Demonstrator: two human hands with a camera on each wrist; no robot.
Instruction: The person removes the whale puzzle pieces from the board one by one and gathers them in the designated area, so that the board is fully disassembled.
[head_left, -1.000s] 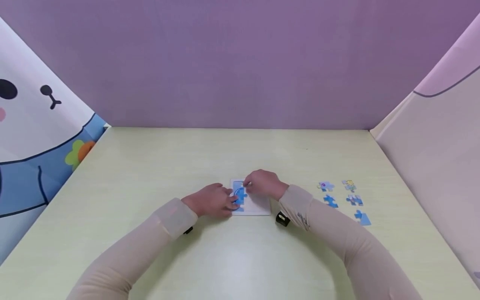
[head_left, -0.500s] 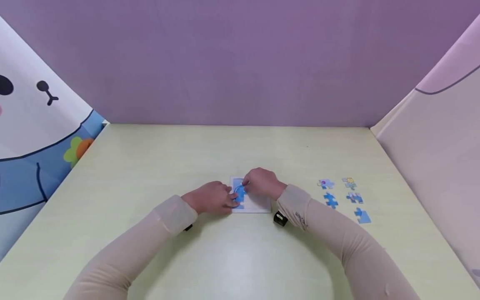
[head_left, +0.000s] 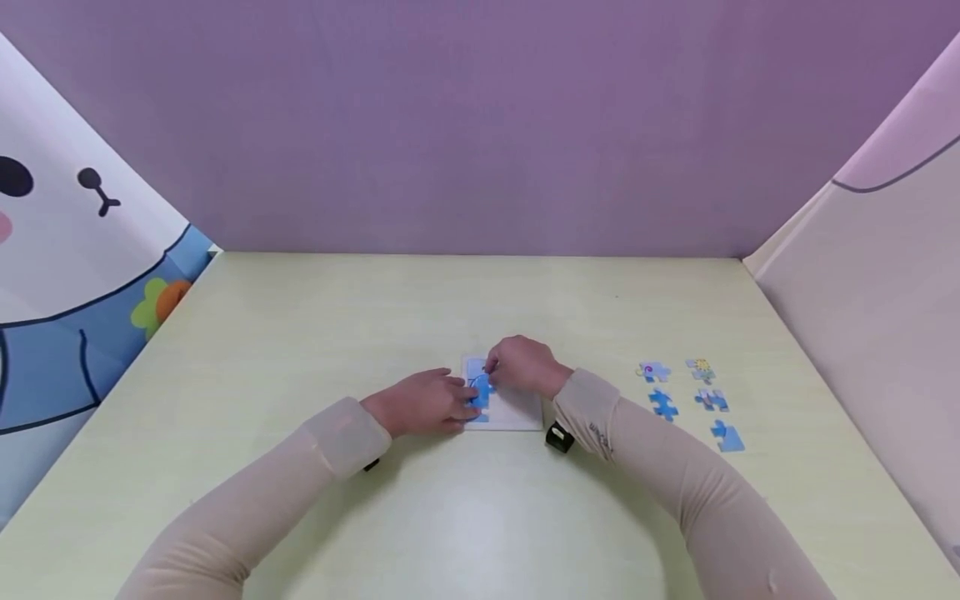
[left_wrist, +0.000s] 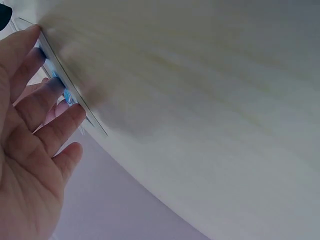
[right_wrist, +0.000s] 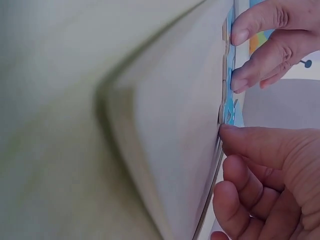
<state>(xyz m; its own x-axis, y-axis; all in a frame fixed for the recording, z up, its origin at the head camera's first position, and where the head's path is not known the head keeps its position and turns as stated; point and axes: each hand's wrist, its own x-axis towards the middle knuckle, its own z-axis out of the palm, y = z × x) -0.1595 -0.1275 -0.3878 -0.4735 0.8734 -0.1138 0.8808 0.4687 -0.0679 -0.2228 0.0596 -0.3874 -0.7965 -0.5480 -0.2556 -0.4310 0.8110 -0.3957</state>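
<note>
A white puzzle tray [head_left: 522, 419] lies near the middle of the table, with blue jigsaw pieces [head_left: 483, 400] laid along its left side. My left hand [head_left: 423, 403] reaches in from the left, its fingers spread over the blue pieces and the tray's left border. In the left wrist view the fingertips [left_wrist: 55, 85] rest along that border. My right hand [head_left: 525, 367] is over the upper part of the tray, thumb and fingers pinching at the edge of a jigsaw piece. The right wrist view shows its thumb [right_wrist: 245, 137] at that edge and the other fingers curled; the piece is mostly hidden.
Several loose jigsaw pieces lie to the right of the tray, among them a purple-swirl piece [head_left: 654, 372], a sun piece [head_left: 702, 369] and a blue corner piece [head_left: 727, 437]. A purple panel [head_left: 480, 125] stands behind the table, with printed cloth walls at both sides.
Both hands stay at nearly the same spots on the tray, with only slight finger shifts. The loose pieces have not moved; the head view tilts a little.
</note>
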